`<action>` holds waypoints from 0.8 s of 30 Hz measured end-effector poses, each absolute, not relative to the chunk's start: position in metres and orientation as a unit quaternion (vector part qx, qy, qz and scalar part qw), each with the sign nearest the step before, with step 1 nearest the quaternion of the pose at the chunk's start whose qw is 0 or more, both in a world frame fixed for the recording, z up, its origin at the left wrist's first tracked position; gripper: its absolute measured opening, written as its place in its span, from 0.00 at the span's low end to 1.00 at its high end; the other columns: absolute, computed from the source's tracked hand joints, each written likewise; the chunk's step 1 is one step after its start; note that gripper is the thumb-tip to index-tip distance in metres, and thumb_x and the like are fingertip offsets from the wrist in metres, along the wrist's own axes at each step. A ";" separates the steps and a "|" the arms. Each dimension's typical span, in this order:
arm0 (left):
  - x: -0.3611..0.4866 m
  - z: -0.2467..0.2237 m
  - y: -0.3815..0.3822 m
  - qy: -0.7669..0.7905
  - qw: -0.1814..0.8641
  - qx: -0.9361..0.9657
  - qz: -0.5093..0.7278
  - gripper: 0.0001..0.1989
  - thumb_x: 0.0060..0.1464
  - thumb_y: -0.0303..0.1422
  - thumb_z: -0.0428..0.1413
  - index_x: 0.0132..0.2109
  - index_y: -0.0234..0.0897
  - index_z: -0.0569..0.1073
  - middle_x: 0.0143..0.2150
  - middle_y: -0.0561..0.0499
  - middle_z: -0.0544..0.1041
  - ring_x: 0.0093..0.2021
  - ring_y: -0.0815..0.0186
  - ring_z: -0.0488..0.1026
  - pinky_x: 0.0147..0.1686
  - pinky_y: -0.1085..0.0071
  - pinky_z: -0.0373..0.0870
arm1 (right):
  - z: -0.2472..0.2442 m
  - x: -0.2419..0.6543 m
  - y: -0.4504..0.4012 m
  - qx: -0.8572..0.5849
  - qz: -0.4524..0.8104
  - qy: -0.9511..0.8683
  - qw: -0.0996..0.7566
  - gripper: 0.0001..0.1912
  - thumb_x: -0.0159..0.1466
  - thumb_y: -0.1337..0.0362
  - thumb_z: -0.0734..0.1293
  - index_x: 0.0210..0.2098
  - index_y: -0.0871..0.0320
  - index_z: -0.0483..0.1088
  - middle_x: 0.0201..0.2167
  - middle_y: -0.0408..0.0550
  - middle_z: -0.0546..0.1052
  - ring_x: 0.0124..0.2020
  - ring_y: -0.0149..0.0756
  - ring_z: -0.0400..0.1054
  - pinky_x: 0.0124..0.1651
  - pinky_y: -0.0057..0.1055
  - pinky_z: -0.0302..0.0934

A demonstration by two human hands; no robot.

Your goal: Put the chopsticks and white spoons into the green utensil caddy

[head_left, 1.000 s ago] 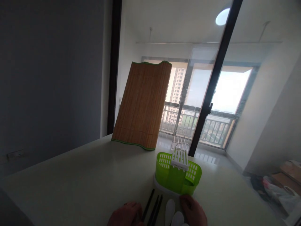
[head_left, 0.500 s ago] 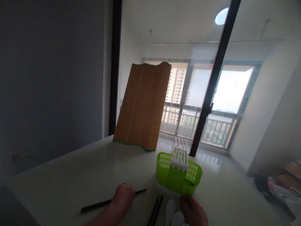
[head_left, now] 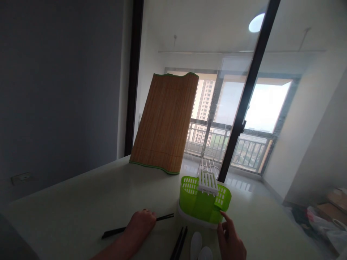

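Observation:
My left hand point(head_left: 141, 223) is closed on a black chopstick point(head_left: 166, 217) that lies nearly level just above the pale table point(head_left: 81, 202). The stick points right, toward a green slotted cutlery holder point(head_left: 204, 202) with a white insert on a white base. My right hand point(head_left: 231, 240) has its fingers apart, and a fingertip touches the holder's lower right wall. Two more black chopsticks point(head_left: 179, 243) lie near the front edge between my hands. Beside them lie two white spoons point(head_left: 199, 247).
A bamboo cutting board point(head_left: 165, 122) leans upright at the table's far edge. Behind it are a glass sliding door with a black frame point(head_left: 244, 101) and a balcony railing. A dark wall stands on the left. Boxes and bags point(head_left: 322, 213) lie on the floor at right.
My left hand picked one chopstick out of the group, carried it left and then turned its tip toward the holder. My right hand lifted from the holder's base and opened beside it.

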State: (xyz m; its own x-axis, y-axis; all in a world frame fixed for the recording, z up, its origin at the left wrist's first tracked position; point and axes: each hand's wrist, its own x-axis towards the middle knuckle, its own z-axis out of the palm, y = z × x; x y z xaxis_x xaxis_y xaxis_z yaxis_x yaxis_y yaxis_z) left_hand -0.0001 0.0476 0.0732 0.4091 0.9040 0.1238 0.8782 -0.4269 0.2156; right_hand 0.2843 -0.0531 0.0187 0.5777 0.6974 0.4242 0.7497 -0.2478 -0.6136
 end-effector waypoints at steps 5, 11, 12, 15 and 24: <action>-0.002 0.118 0.032 0.483 0.012 0.862 0.155 0.11 0.56 0.30 0.46 0.34 0.38 0.74 0.34 0.43 0.77 0.40 0.57 0.73 0.38 0.65 0.66 | 0.026 0.292 -0.052 -0.806 0.003 -0.499 0.319 0.24 0.64 0.49 0.50 0.59 0.44 0.52 0.36 0.40 0.75 0.34 0.37 0.73 0.29 0.30 0.56; 0.000 0.160 0.028 0.421 0.168 0.845 0.285 0.08 0.53 0.37 0.50 0.32 0.40 0.70 0.32 0.55 0.77 0.35 0.66 0.73 0.35 0.75 0.63 | 0.033 0.298 -0.058 -0.812 -0.037 -0.482 0.328 0.16 0.62 0.48 0.54 0.41 0.49 0.63 0.33 0.41 0.74 0.35 0.37 0.71 0.30 0.30 0.55; 0.001 0.161 0.030 0.414 0.191 0.837 0.302 0.08 0.53 0.37 0.50 0.33 0.40 0.71 0.32 0.55 0.77 0.35 0.66 0.73 0.35 0.76 0.64 | 0.034 0.299 -0.059 -0.809 -0.049 -0.479 0.338 0.16 0.61 0.48 0.54 0.40 0.49 0.64 0.31 0.41 0.73 0.34 0.37 0.70 0.29 0.30 0.55; 0.004 0.154 0.036 0.401 0.220 0.828 0.324 0.08 0.52 0.36 0.50 0.33 0.39 0.71 0.32 0.55 0.77 0.35 0.67 0.73 0.35 0.76 0.65 | 0.034 0.300 -0.062 -0.798 -0.067 -0.475 0.366 0.16 0.60 0.47 0.56 0.38 0.49 0.64 0.28 0.40 0.71 0.31 0.35 0.69 0.29 0.30 0.56; 0.005 0.137 0.044 0.420 0.206 0.823 0.322 0.08 0.52 0.37 0.51 0.31 0.38 0.70 0.28 0.55 0.75 0.31 0.68 0.72 0.32 0.76 0.66 | 0.024 0.302 -0.064 -0.768 -0.174 -0.504 0.355 0.20 0.61 0.44 0.55 0.34 0.51 0.68 0.25 0.41 0.73 0.28 0.35 0.69 0.26 0.28 0.56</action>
